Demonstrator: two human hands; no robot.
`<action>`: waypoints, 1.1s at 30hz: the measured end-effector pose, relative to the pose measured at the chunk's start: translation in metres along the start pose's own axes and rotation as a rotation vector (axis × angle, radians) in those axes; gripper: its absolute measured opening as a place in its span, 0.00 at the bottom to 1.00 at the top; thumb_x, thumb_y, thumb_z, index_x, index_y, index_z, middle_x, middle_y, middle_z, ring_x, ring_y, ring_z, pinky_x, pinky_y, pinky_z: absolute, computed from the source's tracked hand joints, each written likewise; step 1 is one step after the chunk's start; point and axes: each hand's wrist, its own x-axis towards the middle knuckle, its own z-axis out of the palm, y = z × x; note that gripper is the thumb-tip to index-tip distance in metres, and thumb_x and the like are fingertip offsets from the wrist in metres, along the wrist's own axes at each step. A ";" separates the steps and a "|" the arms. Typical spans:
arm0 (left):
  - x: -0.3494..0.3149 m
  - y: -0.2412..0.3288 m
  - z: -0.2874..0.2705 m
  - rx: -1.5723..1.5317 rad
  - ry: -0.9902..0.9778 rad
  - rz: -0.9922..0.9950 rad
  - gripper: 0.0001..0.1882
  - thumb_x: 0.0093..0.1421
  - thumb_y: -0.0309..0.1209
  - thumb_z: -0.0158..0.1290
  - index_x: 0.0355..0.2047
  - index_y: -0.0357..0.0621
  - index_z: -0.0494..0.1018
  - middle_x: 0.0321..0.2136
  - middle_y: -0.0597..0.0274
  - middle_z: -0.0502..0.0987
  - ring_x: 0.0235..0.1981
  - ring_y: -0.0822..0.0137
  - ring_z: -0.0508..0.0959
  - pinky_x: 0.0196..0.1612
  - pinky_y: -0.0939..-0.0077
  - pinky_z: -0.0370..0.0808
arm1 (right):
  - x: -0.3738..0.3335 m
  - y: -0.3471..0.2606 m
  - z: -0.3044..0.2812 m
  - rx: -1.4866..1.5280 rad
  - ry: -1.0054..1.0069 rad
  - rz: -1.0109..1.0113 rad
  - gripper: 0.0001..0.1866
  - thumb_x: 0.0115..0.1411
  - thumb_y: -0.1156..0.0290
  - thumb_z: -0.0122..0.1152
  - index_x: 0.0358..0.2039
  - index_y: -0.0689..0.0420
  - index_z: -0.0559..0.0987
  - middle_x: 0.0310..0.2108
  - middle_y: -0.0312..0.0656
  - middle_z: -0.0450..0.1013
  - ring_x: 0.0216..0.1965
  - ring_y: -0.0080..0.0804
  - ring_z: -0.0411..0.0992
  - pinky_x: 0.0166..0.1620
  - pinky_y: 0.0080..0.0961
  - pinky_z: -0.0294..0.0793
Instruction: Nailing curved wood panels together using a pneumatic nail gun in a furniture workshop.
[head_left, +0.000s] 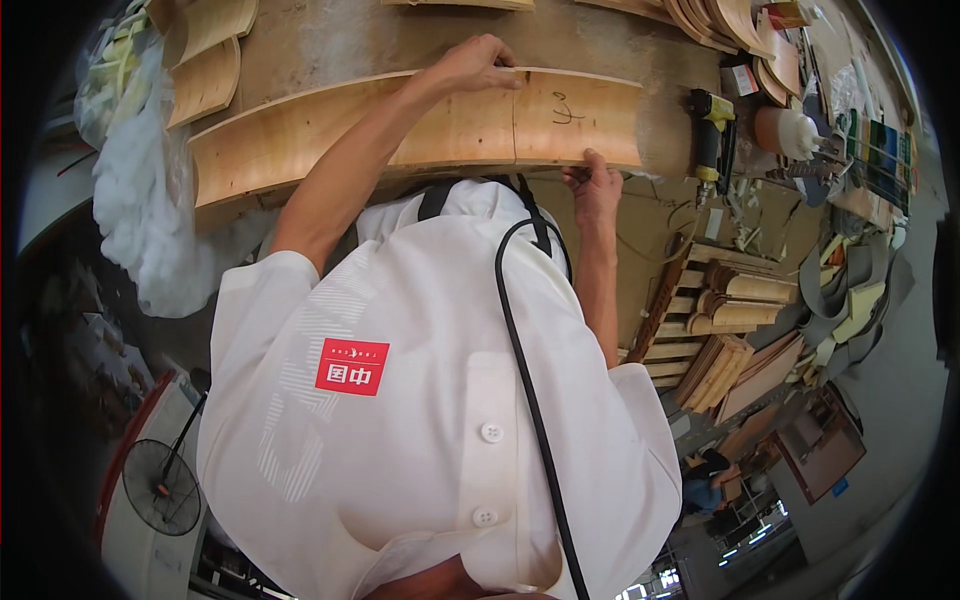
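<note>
A long, curved plywood panel point(450, 128) lies across the workbench in front of me. A thin dark line crosses it from far edge to near edge, with a handwritten mark to the right of that line. My left hand point(474, 66) reaches over the panel, its fingers bent and closed on the far edge by the top of the line. At the near edge, right of the line, my right hand point(596, 188) grips the panel, a digit on the edge and the other fingers curled below. The panel's underside is hidden.
A black and yellow air nailer point(708, 135) lies right of the panel, beside an orange and white bottle point(785, 132). White batting point(150, 215) hangs at the left. Curved boards point(740, 300) sit on a pallet at lower right. A fan point(162, 487) stands lower left.
</note>
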 end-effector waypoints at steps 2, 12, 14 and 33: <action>0.002 -0.003 0.001 -0.019 -0.010 0.000 0.25 0.49 0.41 0.65 0.40 0.31 0.79 0.34 0.47 0.81 0.38 0.56 0.81 0.43 0.66 0.74 | 0.000 0.001 -0.001 -0.004 -0.013 -0.016 0.12 0.59 0.67 0.62 0.33 0.64 0.75 0.25 0.44 0.75 0.22 0.33 0.76 0.24 0.24 0.78; 0.005 -0.005 0.002 -0.046 -0.030 0.007 0.21 0.50 0.40 0.65 0.35 0.33 0.79 0.28 0.53 0.80 0.31 0.65 0.78 0.37 0.69 0.73 | -0.006 -0.001 0.004 -0.018 0.027 -0.023 0.12 0.59 0.67 0.63 0.33 0.63 0.72 0.26 0.44 0.75 0.24 0.33 0.77 0.25 0.25 0.78; 0.004 -0.006 0.005 -0.041 -0.020 0.017 0.21 0.50 0.40 0.65 0.35 0.33 0.79 0.27 0.53 0.80 0.31 0.65 0.78 0.37 0.69 0.72 | -0.006 0.002 0.001 -0.015 0.005 -0.012 0.14 0.59 0.65 0.63 0.35 0.64 0.73 0.26 0.43 0.75 0.25 0.33 0.77 0.26 0.25 0.78; 0.008 -0.006 0.001 -0.071 -0.017 -0.033 0.16 0.46 0.41 0.65 0.27 0.38 0.82 0.22 0.52 0.81 0.25 0.65 0.81 0.30 0.66 0.75 | -0.022 0.015 0.031 0.006 -0.215 0.197 0.15 0.60 0.69 0.64 0.37 0.70 0.75 0.30 0.49 0.77 0.28 0.36 0.79 0.29 0.27 0.83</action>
